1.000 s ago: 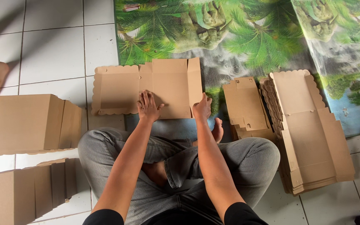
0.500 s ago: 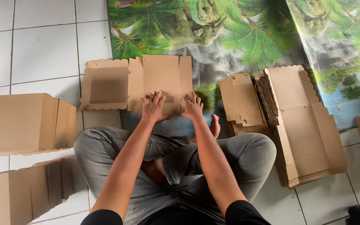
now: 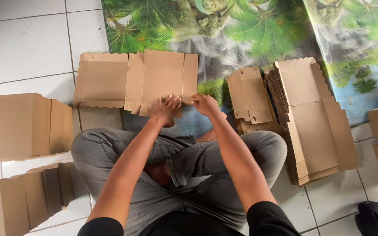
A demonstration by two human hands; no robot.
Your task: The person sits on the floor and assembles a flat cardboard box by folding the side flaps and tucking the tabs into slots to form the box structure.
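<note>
One flat box blank [image 3: 154,81] under both hands, folding barely begun.

Spread unfolded on the floor just ahead of crossed legs in grey trousers [image 3: 184,175], half on white tiles [image 3: 31,48], half on a leaf-printed mat [image 3: 224,30], scalloped lid panel lying flat to the left. Left hand [image 3: 166,109] pressing on the near edge, fingers stretched out, flat on the card, gripping nothing. Right hand [image 3: 206,105] just beside it at the near right corner, fingers curled over the flap edge, seemingly pinching it, though the grip underneath stays hidden. No wall raised yet, by the look of it. Done, judging from the left side: several assembled boxes [image 3: 18,126]. Left to do: a thick stack of flat blanks [image 3: 311,118] to the right, plus a loose blank [image 3: 250,94] beside it.
</note>
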